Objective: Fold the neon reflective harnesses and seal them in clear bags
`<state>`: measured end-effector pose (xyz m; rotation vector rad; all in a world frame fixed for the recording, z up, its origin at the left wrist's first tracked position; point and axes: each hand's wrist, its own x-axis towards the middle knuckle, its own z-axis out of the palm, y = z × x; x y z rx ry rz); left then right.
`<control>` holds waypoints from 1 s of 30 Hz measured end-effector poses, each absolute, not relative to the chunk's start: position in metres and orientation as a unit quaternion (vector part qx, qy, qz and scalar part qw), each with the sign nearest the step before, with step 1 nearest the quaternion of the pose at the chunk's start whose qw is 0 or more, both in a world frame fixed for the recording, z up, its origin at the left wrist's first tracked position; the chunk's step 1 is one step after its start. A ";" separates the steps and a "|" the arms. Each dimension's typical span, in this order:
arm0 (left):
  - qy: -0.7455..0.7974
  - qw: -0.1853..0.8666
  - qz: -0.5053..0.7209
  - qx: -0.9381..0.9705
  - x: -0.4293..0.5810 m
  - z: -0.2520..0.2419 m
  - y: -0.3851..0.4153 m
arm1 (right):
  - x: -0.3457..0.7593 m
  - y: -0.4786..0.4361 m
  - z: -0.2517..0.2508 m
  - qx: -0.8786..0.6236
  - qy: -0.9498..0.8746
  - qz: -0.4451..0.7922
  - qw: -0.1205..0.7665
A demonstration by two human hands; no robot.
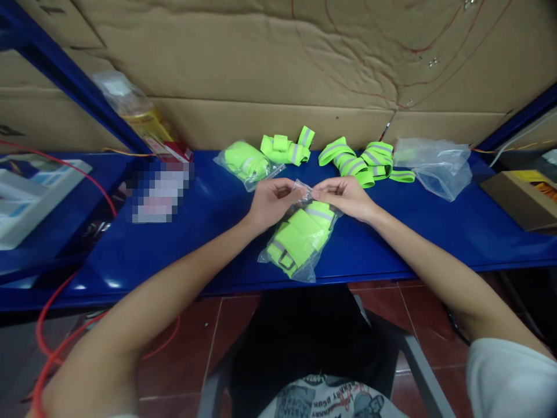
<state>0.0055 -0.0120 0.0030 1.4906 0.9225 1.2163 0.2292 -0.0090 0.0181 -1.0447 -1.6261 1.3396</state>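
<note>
A clear plastic bag lies near the front edge of the blue table, with a folded neon-yellow reflective strap inside it. My left hand pinches the bag's top edge between thumb and fingers. Close beside it, my right hand pinches the same edge from the other side. Behind my left hand sits another bagged bundle of reflective strap. A loose folded strap rests next to that bundle, and more rolled reflective straps lie behind my right hand.
Clear empty bags lie at the back right, near an open cardboard box. A bottle of yellow liquid stands at the back left. A red hose loops past the table's left side. Cardboard backs the table.
</note>
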 end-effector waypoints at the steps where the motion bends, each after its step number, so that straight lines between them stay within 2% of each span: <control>1: 0.379 0.486 0.505 0.604 0.005 0.003 -0.011 | 0.230 -0.009 0.019 -0.416 -0.632 0.534 0.378; 5: 0.386 0.507 0.522 0.567 0.002 0.000 -0.006 | 0.233 -0.008 0.023 -0.430 -0.611 0.557 0.362; 11: 0.416 0.528 0.471 0.572 0.003 -0.002 -0.006 | 0.231 -0.008 0.020 -0.415 -0.625 0.549 0.368; 19: 0.386 0.491 0.541 0.563 0.001 0.003 -0.004 | 0.235 -0.007 0.022 -0.441 -0.579 0.590 0.348; 25: 0.438 0.574 0.469 0.509 -0.001 0.000 0.000 | 0.236 -0.006 0.020 -0.420 -0.586 0.591 0.361; 30: 0.398 0.535 0.494 0.558 -0.002 0.000 -0.002 | 0.238 -0.005 0.016 -0.415 -0.600 0.583 0.358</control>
